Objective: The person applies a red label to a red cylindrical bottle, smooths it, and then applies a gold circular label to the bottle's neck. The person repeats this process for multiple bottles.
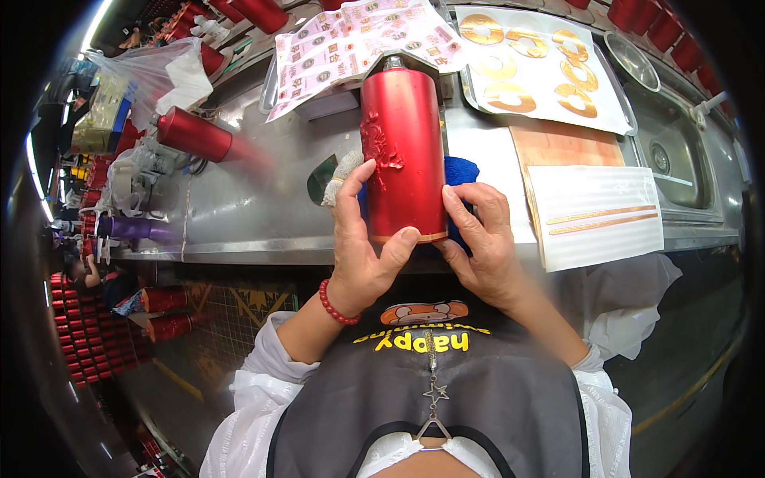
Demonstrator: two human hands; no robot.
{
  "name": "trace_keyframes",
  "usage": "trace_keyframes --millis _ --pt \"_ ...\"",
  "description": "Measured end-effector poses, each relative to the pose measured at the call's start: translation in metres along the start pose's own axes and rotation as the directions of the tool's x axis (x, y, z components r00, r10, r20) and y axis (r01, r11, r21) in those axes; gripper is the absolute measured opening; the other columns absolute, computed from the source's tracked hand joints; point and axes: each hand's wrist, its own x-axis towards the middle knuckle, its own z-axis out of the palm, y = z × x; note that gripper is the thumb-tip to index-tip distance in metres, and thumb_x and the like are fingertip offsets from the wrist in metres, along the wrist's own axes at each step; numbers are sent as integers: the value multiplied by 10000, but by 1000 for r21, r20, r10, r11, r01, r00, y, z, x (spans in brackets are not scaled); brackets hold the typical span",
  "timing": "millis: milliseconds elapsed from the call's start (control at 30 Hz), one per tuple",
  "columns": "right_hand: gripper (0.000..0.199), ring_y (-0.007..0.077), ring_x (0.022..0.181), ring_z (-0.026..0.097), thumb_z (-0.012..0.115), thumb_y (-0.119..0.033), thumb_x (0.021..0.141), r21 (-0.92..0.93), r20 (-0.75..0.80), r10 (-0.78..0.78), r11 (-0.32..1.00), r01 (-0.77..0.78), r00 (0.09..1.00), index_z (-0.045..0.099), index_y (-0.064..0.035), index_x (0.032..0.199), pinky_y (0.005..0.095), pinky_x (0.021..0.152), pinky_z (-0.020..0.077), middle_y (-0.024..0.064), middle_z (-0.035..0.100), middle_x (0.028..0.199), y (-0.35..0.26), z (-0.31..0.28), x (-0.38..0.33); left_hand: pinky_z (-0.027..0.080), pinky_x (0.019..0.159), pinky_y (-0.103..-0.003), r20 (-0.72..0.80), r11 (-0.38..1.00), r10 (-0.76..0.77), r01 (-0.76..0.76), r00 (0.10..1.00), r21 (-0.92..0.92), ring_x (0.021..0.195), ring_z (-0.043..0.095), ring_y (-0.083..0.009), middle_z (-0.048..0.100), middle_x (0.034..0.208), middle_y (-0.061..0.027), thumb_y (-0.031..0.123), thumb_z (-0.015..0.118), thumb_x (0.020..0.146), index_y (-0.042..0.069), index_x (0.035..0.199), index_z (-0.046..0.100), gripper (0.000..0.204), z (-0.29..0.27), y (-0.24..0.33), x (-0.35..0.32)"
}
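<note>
Red cylinder (402,151): you are gripping one with your left hand (362,255) and right hand (482,247); a second red cylinder (194,134) is lying left of it on the worktop (255,199).

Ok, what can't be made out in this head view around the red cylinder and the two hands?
Head view only:
- Base and underside of the red cylinder: covered by the left hand and right hand.
- Blue cloth: mostly hidden behind the cylinder.
- Relief ornament on the cylinder's side: seen edge-on, shape unclear.
- Red pieces at the left rim: fisheye-bent, too small.
</note>
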Motion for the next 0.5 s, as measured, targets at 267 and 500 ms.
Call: trace_keyframes --millis 267,500 --pt "669 354 1122 542 795 -14 696 -60 -39 -39 998 37 998 580 2 1329 457 964 453 148 568 1201 -3 -3 5 323 1145 -450 204 760 323 -382 924 526 1393 388 -386 393 1475 -255 429 797 831 -58 1483 310 949 -12 7 3" --pt "678 360 1162 513 814 -66 714 -86 -9 -60 995 59 998 575 -19 1347 463 987 442 139 545 1241 -11 -4 15 286 1170 -420 100 991 130 -126 986 -46 1404 383 -319 386 1495 -230 393 715 922 -56 1491 301 835 -21 -15 -6"
